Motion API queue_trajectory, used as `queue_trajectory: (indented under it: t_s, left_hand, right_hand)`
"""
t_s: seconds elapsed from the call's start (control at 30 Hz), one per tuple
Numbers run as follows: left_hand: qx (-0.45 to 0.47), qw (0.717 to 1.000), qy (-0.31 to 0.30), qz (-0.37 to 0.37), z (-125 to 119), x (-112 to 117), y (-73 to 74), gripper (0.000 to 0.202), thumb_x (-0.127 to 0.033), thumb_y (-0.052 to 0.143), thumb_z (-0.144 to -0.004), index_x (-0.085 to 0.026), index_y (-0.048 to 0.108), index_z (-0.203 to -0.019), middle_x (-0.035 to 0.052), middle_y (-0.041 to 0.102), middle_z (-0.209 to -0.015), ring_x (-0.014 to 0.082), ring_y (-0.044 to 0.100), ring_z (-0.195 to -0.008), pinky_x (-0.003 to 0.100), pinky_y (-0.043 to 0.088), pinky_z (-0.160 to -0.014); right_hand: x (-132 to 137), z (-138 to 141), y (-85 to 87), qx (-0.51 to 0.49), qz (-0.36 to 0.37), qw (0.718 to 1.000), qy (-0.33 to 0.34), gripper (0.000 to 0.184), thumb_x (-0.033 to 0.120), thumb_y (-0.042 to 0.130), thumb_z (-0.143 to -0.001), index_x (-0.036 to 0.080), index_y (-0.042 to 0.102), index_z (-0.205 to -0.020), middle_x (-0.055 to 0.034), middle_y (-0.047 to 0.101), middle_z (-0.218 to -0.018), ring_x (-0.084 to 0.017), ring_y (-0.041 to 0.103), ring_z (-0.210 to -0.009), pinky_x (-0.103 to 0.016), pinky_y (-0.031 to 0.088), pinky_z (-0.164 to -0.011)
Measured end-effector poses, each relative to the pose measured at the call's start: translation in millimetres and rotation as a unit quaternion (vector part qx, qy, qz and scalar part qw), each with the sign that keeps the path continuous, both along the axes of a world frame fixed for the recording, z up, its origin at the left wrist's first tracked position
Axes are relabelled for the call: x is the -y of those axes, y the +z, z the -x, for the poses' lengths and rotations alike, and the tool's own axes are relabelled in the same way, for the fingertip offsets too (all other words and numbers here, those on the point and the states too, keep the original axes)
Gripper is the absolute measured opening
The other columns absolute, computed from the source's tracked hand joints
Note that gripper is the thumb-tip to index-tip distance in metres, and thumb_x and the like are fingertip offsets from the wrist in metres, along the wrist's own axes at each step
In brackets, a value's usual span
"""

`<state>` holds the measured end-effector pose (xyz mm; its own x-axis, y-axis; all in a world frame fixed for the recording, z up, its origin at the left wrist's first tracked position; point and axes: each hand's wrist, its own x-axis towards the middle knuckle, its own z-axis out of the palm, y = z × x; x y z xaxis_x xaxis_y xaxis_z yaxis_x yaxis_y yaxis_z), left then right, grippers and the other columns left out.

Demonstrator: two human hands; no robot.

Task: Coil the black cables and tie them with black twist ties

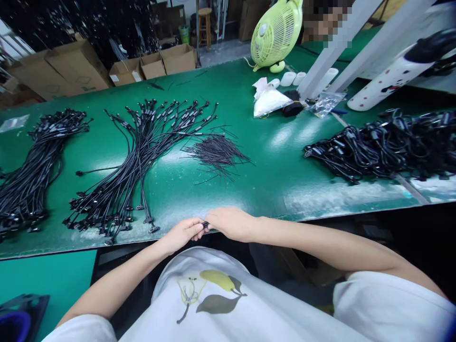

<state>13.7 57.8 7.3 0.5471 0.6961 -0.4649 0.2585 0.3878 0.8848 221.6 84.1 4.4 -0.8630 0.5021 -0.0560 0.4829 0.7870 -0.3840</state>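
My left hand [184, 232] and my right hand [228, 222] meet at the near edge of the table, fingers closed together. Between their fingertips shows a short piece of black cable [205, 224]; most of it is hidden by the fingers. Ahead and to the left lies a spread bundle of black cables [137, 154] with small connectors at both ends. Straight ahead of the hands is a pile of thin black twist ties [218, 153]. On the right, several coiled, tied black cables [377, 147] are heaped.
Another cable bundle [33, 166] lies at the far left of the green table [263, 185]. Toward the back stand a green fan [276, 35], a white plastic bag [270, 102] and a spotted white bottle [392, 80] beside grey posts. Cardboard boxes [80, 69] sit beyond the table.
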Motion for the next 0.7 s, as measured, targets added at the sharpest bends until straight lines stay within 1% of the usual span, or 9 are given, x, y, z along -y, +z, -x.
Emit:
queue_trajectory:
  t_s: [0.1,0.17,0.23,0.3,0.33,0.4,0.47,0.57,0.7]
  left_hand:
    - [-0.003,1.0,-0.025,-0.013,0.5,-5.8,1.4,0.046,-0.06,0.053,-0.083,-0.014,0.056,-0.076,0.0004,0.052,-0.07,0.0125,0.044,-0.066,0.026,0.034,-0.063]
    - [0.002,0.999,-0.052,-0.001,1.0,-7.1,1.7,0.047,-0.06,0.053,-0.083,-0.014,0.058,-0.077,0.0004,0.051,-0.069,0.0128,0.044,-0.065,0.026,0.034,-0.062]
    - [0.011,0.999,-0.043,0.016,0.6,-6.5,-0.2,0.047,-0.06,0.054,-0.083,-0.013,0.06,-0.08,-0.0008,0.05,-0.066,0.0126,0.043,-0.063,0.026,0.034,-0.061]
    - [0.027,0.999,0.008,0.02,-0.7,-5.8,-4.9,0.046,-0.059,0.057,-0.081,-0.013,0.061,-0.081,-0.0018,0.048,-0.062,0.012,0.042,-0.061,0.026,0.033,-0.061]
    - [0.038,0.998,0.046,0.017,-1.5,-5.8,-8.0,0.045,-0.058,0.059,-0.081,-0.012,0.061,-0.081,-0.0022,0.048,-0.061,0.0113,0.042,-0.06,0.025,0.033,-0.06]
    - [0.068,0.988,0.137,0.009,-3.1,-7.3,-14.3,0.043,-0.055,0.062,-0.079,-0.012,0.059,-0.081,-0.0033,0.047,-0.06,0.0094,0.04,-0.056,0.024,0.031,-0.057]
    - [0.1,0.97,0.22,0.012,-3.7,-9.6,-19.1,0.042,-0.053,0.067,-0.076,-0.013,0.056,-0.081,-0.0049,0.044,-0.059,0.0073,0.036,-0.052,0.023,0.028,-0.053]
    - [0.129,0.951,0.28,0.027,-2.0,-10.9,-20.6,0.043,-0.052,0.071,-0.073,-0.014,0.054,-0.081,-0.0058,0.043,-0.061,0.0057,0.035,-0.048,0.022,0.026,-0.049]
    - [0.146,0.947,0.284,0.023,2.1,-8.3,-14.3,0.041,-0.052,0.068,-0.077,-0.014,0.052,-0.083,-0.002,0.052,-0.068,0.0059,0.04,-0.051,0.022,0.03,-0.051]
  right_hand:
    - [1.6,5.4,-1.1,0.021,-0.08,0.996,0.023,0.018,0.013,0.042,-0.094,0.013,0.06,-0.094,-0.008,0.062,-0.086,-0.017,0.053,-0.076,-0.029,0.033,-0.064]
    - [-0.6,7.1,0.4,0.016,-0.088,0.995,0.045,0.018,0.014,0.043,-0.093,0.012,0.062,-0.092,-0.009,0.063,-0.085,-0.017,0.054,-0.075,-0.03,0.034,-0.068]
    - [-12.6,3.4,3.6,-0.012,-0.027,0.998,0.064,0.019,0.019,0.046,-0.095,0.013,0.064,-0.091,-0.0074,0.065,-0.085,-0.016,0.055,-0.076,-0.029,0.036,-0.07]
    - [-39.3,-6.6,6.7,-0.068,0.046,0.995,0.051,0.023,0.025,0.045,-0.097,0.016,0.065,-0.094,-0.0045,0.066,-0.089,-0.013,0.057,-0.076,-0.025,0.039,-0.07]
    - [-58.1,-13.2,7.1,-0.097,0.05,0.994,0.007,0.026,0.026,0.042,-0.099,0.017,0.066,-0.096,-0.0034,0.067,-0.091,-0.012,0.057,-0.076,-0.024,0.04,-0.069]
    - [-102.0,-26.7,3.7,-0.122,-0.02,0.981,-0.152,0.033,0.026,0.034,-0.102,0.015,0.066,-0.101,-0.0049,0.066,-0.096,-0.01,0.057,-0.077,-0.023,0.042,-0.071]
    - [-145.3,-37.2,-5.4,-0.098,-0.114,0.942,-0.302,0.034,0.025,0.034,-0.102,0.011,0.065,-0.101,-0.0094,0.065,-0.099,-0.012,0.058,-0.082,-0.026,0.044,-0.076]
    - [-187.4,-43.8,-22.5,-0.056,-0.153,0.921,-0.353,0.022,0.028,0.05,-0.096,0.01,0.063,-0.101,-0.0087,0.063,-0.101,-0.015,0.059,-0.088,-0.033,0.049,-0.08]
    - [-190.2,-45.4,-33.8,-0.045,-0.185,0.909,-0.372,0.021,0.032,0.057,-0.093,0.013,0.061,-0.101,-0.0049,0.061,-0.1,-0.015,0.059,-0.086,-0.033,0.051,-0.077]
